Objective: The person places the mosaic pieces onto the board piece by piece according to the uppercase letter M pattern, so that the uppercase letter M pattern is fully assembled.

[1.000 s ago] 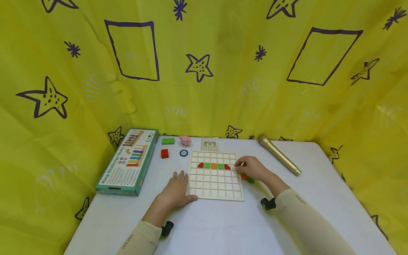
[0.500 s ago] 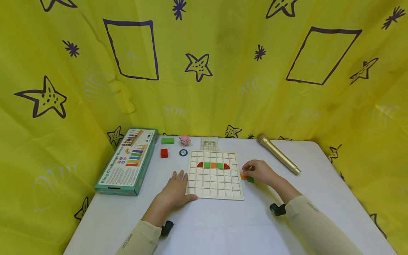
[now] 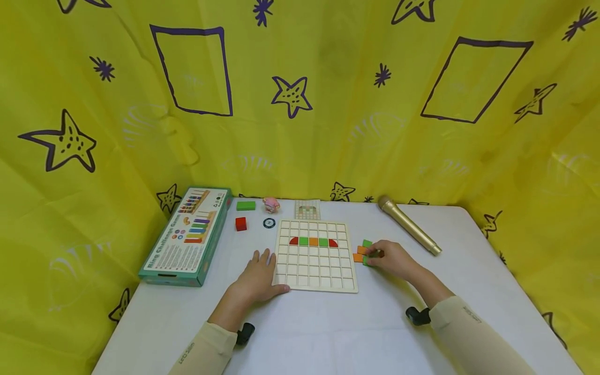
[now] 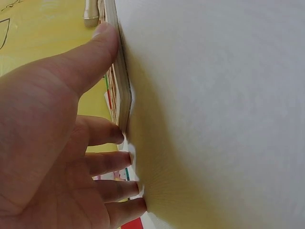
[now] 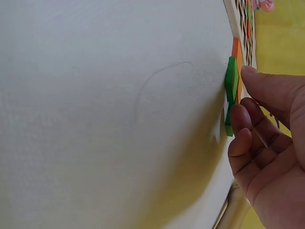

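Note:
A pale wooden grid board (image 3: 316,265) lies mid-table. One of its rows holds a red quarter-round tile (image 3: 294,241), green tiles (image 3: 304,241), an orange tile (image 3: 313,241) and another red piece. My left hand (image 3: 255,278) rests at the board's near left corner, fingers spread; the left wrist view shows the thumb (image 4: 102,45) along the board's edge. Beside the right edge, my right hand (image 3: 391,258) reaches over loose orange tiles (image 3: 358,258) and green tiles (image 3: 367,243). In the right wrist view its thumb stands apart from the loosely bent fingers near a green tile (image 5: 231,78).
A pattern card (image 3: 307,209) lies behind the board. On the left are a game box (image 3: 183,239), a green block (image 3: 246,205), a red cube (image 3: 241,224), a round chip (image 3: 269,223) and a pink figurine (image 3: 271,204). A gold microphone (image 3: 412,226) lies back right.
My right hand has moved from the board's right edge, rightward and toward me, onto the loose tiles, uncovering more of them. The left hand stays in place.

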A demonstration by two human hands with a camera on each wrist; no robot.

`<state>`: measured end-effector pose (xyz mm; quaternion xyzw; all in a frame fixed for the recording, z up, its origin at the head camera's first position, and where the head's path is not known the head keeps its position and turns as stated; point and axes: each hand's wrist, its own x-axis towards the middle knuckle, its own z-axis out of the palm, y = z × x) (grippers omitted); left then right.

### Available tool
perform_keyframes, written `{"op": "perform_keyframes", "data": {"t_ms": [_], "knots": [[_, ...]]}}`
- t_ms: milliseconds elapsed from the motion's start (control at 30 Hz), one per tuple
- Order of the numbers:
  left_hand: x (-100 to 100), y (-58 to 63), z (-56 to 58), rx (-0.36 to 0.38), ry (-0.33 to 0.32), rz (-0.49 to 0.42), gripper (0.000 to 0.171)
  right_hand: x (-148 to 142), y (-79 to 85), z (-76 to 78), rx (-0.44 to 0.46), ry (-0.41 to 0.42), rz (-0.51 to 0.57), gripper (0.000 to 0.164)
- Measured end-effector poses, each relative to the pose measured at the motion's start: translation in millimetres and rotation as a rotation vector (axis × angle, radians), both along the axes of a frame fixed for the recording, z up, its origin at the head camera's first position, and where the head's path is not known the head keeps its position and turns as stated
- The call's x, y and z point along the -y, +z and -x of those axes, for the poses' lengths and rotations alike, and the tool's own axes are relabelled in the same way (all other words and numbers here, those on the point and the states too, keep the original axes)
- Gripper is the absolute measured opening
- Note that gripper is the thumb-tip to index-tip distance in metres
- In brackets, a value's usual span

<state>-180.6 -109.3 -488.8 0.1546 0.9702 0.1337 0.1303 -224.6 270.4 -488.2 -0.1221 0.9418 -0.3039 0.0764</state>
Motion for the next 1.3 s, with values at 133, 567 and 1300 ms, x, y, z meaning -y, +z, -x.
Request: {"op": "perform_keyframes", "data": {"t_ms": [133, 567, 1300], "knots": [[-0.4, -0.2, 0.3, -0.010, -0.003, -0.010, 0.097, -2.5, -1.5, -2.8, 0.002, 0.010, 0.014, 0.018], [-1.4, 0.8, -0.8, -0.001, -0.002, -0.002, 0.098, -4.1, -6.4, -5.7, 0.032, -0.006, 0.028, 0.020], [-0.7, 1.9, -0.9, 0.006, 0.006, 0.001, 0.098, 1.6, -7.9, -8.6, 0.003, -0.024, 0.089, 0.015]]}}
